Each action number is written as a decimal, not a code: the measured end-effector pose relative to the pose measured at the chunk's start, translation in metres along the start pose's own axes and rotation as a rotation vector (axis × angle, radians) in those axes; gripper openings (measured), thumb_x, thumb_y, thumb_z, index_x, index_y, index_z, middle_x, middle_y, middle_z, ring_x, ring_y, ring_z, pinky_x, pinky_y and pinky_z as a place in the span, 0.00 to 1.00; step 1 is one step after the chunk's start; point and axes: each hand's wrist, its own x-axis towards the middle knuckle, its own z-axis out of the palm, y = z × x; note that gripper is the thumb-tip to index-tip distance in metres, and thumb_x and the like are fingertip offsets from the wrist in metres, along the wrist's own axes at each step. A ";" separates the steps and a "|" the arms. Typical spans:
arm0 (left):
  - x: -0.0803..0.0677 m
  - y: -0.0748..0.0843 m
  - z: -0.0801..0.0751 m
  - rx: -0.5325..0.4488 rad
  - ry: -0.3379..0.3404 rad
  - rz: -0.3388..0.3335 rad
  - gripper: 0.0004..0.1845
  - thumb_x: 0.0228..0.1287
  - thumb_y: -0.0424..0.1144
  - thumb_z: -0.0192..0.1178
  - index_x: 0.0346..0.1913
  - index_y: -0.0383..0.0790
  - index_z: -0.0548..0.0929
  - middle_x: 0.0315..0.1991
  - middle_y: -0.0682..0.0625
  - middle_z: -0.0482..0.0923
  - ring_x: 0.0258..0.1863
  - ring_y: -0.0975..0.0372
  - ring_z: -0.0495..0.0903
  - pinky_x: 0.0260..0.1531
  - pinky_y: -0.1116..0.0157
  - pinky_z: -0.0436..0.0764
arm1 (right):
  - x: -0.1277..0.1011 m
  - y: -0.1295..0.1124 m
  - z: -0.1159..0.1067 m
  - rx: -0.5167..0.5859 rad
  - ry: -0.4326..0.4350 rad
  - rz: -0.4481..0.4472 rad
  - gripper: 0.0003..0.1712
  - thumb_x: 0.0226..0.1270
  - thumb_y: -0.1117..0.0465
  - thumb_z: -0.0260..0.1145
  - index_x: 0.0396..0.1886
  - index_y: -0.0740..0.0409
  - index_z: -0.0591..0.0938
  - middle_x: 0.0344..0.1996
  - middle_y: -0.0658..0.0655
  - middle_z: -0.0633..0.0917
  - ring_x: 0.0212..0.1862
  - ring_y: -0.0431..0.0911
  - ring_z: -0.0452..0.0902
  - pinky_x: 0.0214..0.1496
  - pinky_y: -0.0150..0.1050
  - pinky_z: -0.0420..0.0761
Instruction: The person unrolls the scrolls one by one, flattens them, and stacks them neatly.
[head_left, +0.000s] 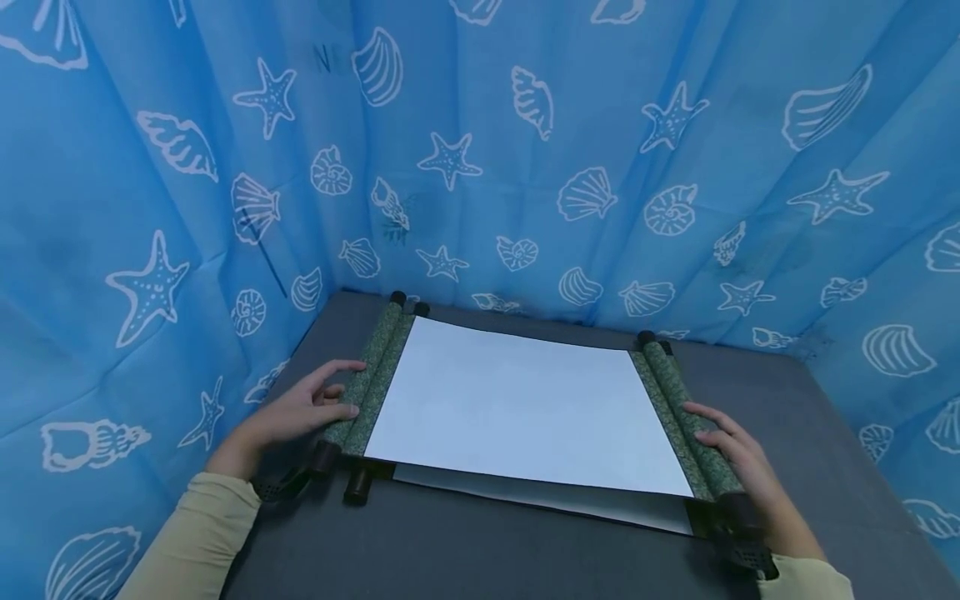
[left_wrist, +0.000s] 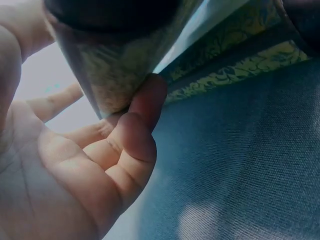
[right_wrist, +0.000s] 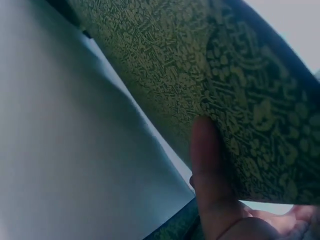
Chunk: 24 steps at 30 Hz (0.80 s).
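A hanging scroll with a white sheet [head_left: 517, 400] and green patterned borders is spread between both hands. My left hand [head_left: 300, 404] grips its left roller [head_left: 375, 350], fingers curled beneath it in the left wrist view. At the other side my right hand [head_left: 738, 454] holds the right roller [head_left: 678, 392]; one finger presses the green patterned cloth [right_wrist: 150, 65] in the right wrist view. Below this scroll lies a second one, its white sheet [head_left: 540, 498] showing along the near edge and its dark roller end [head_left: 357, 487] at the left. Most of the lower scroll is hidden.
The dark grey cloth-covered table [head_left: 465, 558] lies under both scrolls. A blue curtain [head_left: 487, 208] with white shells and starfish hangs behind and along both sides of it.
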 end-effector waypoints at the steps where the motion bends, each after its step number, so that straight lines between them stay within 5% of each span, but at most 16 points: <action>1: 0.000 -0.001 0.000 -0.006 -0.003 -0.006 0.37 0.78 0.46 0.64 0.83 0.51 0.59 0.87 0.33 0.39 0.81 0.26 0.47 0.71 0.28 0.66 | 0.000 -0.001 0.001 -0.007 0.004 0.017 0.34 0.89 0.50 0.48 0.85 0.60 0.60 0.86 0.64 0.52 0.81 0.73 0.45 0.71 0.77 0.55; 4: 0.001 -0.003 0.000 -0.011 -0.014 -0.017 0.39 0.77 0.45 0.65 0.83 0.49 0.58 0.83 0.28 0.49 0.77 0.27 0.59 0.68 0.32 0.72 | 0.001 -0.004 0.005 -0.041 0.022 0.056 0.35 0.89 0.49 0.49 0.84 0.62 0.59 0.85 0.72 0.49 0.81 0.75 0.44 0.71 0.78 0.57; 9: 0.003 -0.009 0.000 0.007 -0.008 -0.045 0.41 0.75 0.45 0.67 0.83 0.48 0.58 0.77 0.25 0.60 0.69 0.33 0.73 0.58 0.45 0.83 | 0.001 -0.005 0.007 -0.069 0.038 0.067 0.35 0.88 0.50 0.52 0.84 0.62 0.61 0.85 0.72 0.51 0.82 0.74 0.45 0.70 0.76 0.61; 24: 0.001 -0.012 -0.001 0.013 0.013 -0.061 0.43 0.73 0.46 0.70 0.83 0.47 0.58 0.77 0.25 0.59 0.64 0.39 0.80 0.53 0.48 0.87 | -0.014 -0.011 0.016 -0.153 0.025 -0.049 0.31 0.86 0.53 0.58 0.80 0.61 0.69 0.82 0.74 0.59 0.77 0.81 0.54 0.64 0.79 0.68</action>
